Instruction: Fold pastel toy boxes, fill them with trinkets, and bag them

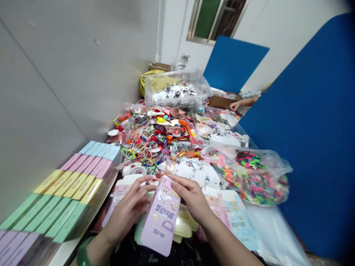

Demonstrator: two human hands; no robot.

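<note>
A purple printed box [161, 218], tilted, is held at its upper end by my right hand [190, 194], thumb on its face. My left hand [131, 207] is beside the box's left edge, fingers bent, apart and slightly blurred; nothing shows in its grip. Beneath and around the box lie flat printed cartons: yellow [184, 223], pink [217, 208] and light blue [240, 221]. White cut-out pieces [196, 171] spread just beyond my hands.
Rows of coloured boxes [66, 184] stand at left. A heap of small trinkets [161, 136] fills the middle, before a clear bin [177, 90]. A bag of colourful pieces [257, 181] sits right, near a blue panel [310, 140]. Another person's hand [235, 105] shows behind.
</note>
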